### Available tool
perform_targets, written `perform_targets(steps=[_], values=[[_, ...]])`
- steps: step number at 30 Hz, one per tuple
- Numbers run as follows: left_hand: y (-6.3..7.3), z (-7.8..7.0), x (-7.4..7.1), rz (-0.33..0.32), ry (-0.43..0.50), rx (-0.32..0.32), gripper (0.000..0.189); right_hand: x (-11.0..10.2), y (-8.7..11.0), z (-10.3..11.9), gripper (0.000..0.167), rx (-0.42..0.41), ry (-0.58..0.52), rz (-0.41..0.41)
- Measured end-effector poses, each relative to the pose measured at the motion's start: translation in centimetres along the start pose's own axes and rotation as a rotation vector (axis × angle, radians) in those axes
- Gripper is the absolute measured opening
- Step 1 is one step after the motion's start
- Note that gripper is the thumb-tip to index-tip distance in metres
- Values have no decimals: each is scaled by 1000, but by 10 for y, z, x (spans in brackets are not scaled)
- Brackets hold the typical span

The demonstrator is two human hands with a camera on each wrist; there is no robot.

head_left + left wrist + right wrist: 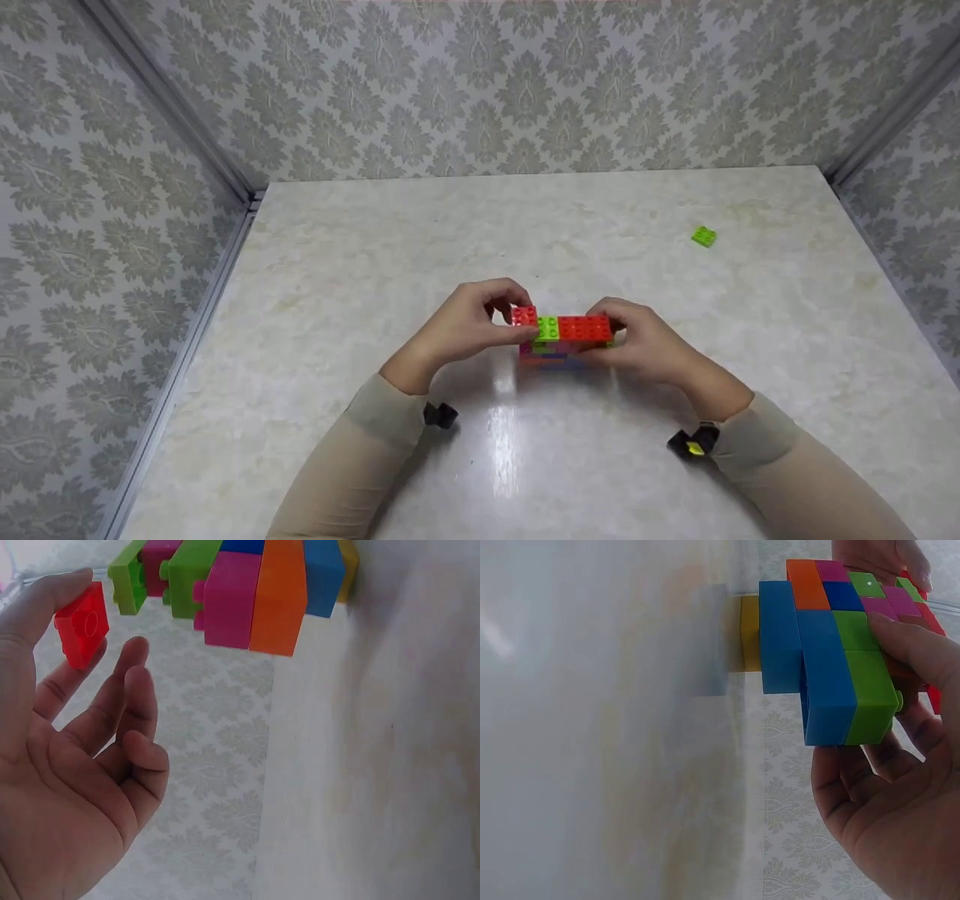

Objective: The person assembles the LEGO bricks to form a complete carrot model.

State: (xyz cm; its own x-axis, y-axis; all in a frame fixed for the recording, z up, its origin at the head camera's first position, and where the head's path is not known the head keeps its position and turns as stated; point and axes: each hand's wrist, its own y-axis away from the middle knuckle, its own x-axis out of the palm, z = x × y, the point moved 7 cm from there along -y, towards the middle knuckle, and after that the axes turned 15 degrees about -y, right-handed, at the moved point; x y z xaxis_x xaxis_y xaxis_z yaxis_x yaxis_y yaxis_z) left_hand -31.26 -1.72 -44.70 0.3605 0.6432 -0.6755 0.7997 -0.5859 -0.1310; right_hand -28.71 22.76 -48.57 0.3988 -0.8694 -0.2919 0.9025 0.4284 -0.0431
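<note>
My left hand (476,319) pinches a small red brick (82,624) between thumb and forefinger, its other fingers loosely bent. That brick is just off the left end of a many-coloured brick structure (829,652), beside the light green brick (547,328) on top. My right hand (643,341) grips the structure's right end, with the thumb on one side and fingers on the other. Blue, green, orange and pink bricks make up its layers, and a yellow brick (750,634) sits at the bottom. A long red brick (585,328) tops the right part.
One loose light green brick (703,236) lies at the back right of the pale marbled table (375,240). Patterned walls (480,90) stand behind the table and at both sides. Small black devices (441,415) are worn at both wrists.
</note>
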Motion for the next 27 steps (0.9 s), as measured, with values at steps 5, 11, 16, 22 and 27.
perform_targets(steps=[5, 11, 16, 22, 27], values=[[0, -5, 7, 27, 9, 32, 24, 1, 0, 0, 28, -8, 6, 4], [0, -6, 10, 19, 16, 32, 22, 1, 0, -2, 29, 3, 10, 3], [0, -6, 12, 3, 23, 10, 22, 1, 0, -2, 29, 21, 12, -3], [1, -8, 13, -6, 57, -9, 22, 0, 0, 0, 28, -7, 9, -2], [1, -9, 15, -13, 75, 3, 21, 0, 0, -1, 29, -19, 2, 3]])
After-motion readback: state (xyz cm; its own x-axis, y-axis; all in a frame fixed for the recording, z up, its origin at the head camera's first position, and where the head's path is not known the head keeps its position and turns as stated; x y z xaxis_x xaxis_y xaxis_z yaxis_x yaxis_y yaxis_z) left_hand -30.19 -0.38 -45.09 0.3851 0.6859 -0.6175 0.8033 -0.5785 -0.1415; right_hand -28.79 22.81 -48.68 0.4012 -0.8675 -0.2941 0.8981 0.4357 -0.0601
